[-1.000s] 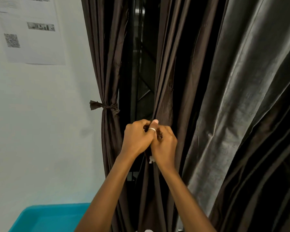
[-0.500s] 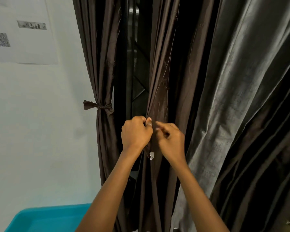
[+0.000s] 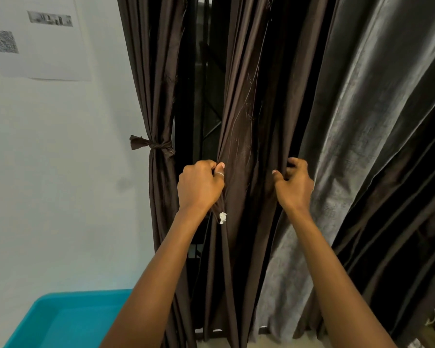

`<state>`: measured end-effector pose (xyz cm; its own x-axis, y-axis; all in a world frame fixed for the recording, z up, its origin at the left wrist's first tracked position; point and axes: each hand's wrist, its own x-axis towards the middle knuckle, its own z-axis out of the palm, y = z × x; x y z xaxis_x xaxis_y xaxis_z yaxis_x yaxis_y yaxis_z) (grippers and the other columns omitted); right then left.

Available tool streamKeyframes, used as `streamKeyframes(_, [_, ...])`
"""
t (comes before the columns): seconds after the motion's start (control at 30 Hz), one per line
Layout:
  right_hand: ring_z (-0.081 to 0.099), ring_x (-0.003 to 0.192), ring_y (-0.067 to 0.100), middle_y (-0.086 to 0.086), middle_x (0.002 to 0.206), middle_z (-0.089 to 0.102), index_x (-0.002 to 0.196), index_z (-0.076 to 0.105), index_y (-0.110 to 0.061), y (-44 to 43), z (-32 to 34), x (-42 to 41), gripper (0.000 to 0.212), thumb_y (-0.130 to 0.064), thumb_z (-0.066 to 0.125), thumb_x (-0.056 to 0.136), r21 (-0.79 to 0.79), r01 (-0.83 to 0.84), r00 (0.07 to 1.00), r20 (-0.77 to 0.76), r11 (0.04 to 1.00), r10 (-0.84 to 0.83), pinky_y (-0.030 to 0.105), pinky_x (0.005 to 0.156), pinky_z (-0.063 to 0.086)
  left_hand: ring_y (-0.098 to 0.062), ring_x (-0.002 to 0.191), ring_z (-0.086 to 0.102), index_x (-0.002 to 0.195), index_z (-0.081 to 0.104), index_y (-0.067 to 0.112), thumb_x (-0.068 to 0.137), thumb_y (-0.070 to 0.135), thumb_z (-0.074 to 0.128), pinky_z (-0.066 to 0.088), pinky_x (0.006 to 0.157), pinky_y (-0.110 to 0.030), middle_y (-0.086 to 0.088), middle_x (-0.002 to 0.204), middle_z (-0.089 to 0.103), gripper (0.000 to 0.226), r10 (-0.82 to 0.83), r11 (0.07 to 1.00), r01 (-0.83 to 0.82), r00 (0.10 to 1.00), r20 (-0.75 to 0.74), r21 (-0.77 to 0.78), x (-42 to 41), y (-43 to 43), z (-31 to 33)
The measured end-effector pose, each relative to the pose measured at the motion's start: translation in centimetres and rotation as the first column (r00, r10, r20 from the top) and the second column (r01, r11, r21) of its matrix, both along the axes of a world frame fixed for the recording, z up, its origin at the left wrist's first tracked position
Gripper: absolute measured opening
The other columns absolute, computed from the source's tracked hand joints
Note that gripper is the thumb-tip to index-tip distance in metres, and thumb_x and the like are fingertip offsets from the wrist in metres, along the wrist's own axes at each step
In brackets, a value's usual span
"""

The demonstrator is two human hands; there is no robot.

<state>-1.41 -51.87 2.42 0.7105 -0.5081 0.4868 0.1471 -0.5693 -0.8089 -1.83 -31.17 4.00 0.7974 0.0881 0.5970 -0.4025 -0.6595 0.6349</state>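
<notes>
A dark brown curtain panel [image 3: 246, 126] hangs in front of me over a dark window. My left hand [image 3: 199, 187] grips the panel's left edge in a fist, a ring on its thumb. My right hand [image 3: 293, 185] grips a fold of the same curtain further right, fingers curled round the cloth. The cloth is stretched between the two hands. A small white scrap [image 3: 222, 217] sticks to the cloth just below my left hand.
A second narrow brown curtain [image 3: 158, 96] hangs at the left, tied with a knotted strip [image 3: 158, 144]. Window bars [image 3: 201, 109] show in the gap. A printed sheet [image 3: 38, 38] is on the white wall. A teal tub [image 3: 65, 320] stands at lower left.
My hands were pressed together on the curtain edge; my right hand has moved away to the right and gripped another fold, spreading the cloth. The left hand stayed in place.
</notes>
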Motion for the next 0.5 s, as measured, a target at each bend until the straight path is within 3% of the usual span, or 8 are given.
streamKeyframes(0.07, [0.066,0.082,0.022,0.006,0.09,0.069,0.109,0.063,-0.008,-1.6,0.0,-0.1,0.02,-0.021,0.069,0.095,-0.037,0.045,0.999,-0.021,0.998,-0.045,0.03,0.07,0.046,-0.012,0.044,0.049,0.059,0.054,0.02,0.099,0.035,0.06,0.037,0.049,-0.023,0.005,0.048,0.048,0.043,0.015,1.0,-0.015,1.0,0.006,-0.009,0.2,0.7,0.0])
streamKeyframes(0.13, [0.062,0.077,0.032,0.015,0.078,0.063,0.086,0.058,0.0,-3.1,-0.1,-0.2,0.026,-0.022,0.068,0.095,-0.091,0.149,0.988,-0.026,0.985,-0.152,0.033,0.063,0.034,-0.012,0.043,0.047,0.056,0.049,0.023,0.099,0.035,0.06,0.036,0.05,-0.023,0.005,0.047,0.047,0.046,0.028,1.0,-0.028,1.0,0.012,-0.012,0.4,1.3,0.0])
streamKeyframes(0.27, [0.06,0.074,0.03,0.013,0.08,0.062,0.074,0.053,-0.007,-2.7,-1.0,-1.3,0.028,-0.02,0.066,0.094,-0.131,0.203,0.979,0.046,0.97,-0.198,0.031,0.064,0.04,-0.011,0.041,0.047,0.056,0.05,0.024,0.099,0.035,0.059,0.036,0.048,-0.023,0.006,0.047,0.046,0.046,0.027,1.0,-0.027,0.999,0.022,-0.007,0.3,0.8,-0.1])
streamKeyframes(0.33, [0.058,0.076,0.022,0.009,0.084,0.061,0.073,0.053,-0.013,-0.5,-1.8,-2.4,0.025,-0.015,0.067,0.093,-0.18,0.154,0.984,0.115,0.971,-0.135,0.026,0.067,0.04,-0.011,0.041,0.048,0.06,0.057,0.02,0.099,0.035,0.059,0.036,0.048,-0.023,0.006,0.046,0.047,0.042,0.012,1.0,-0.012,1.0,0.026,-0.004,0.2,0.1,-0.2])
streamKeyframes(0.43, [0.059,0.078,0.013,0.01,0.094,0.067,0.092,0.071,-0.002,3.1,-2.7,-3.1,0.007,-0.009,0.07,0.092,-0.231,0.063,0.98,0.197,0.971,-0.016,0.007,0.07,0.043,-0.012,0.04,0.048,0.06,0.058,0.019,0.1,0.037,0.058,0.036,0.046,-0.024,0.006,0.045,0.047,0.043,-0.034,0.999,0.033,0.999,0.034,0.023,0.0,-1.2,-0.6])
streamKeyframes(0.5, [0.063,0.084,0.013,0.009,0.1,0.069,0.108,0.074,-0.002,5.0,-2.9,-3.0,0.018,-0.007,0.069,0.091,-0.242,-0.011,0.977,0.204,0.97,0.062,0.012,0.077,0.048,-0.012,0.042,0.047,0.061,0.058,0.019,0.099,0.038,0.058,0.033,0.047,-0.025,0.006,0.046,0.046,0.043,-0.052,0.998,0.05,0.998,0.038,0.045,-0.3,-1.8,-0.7])
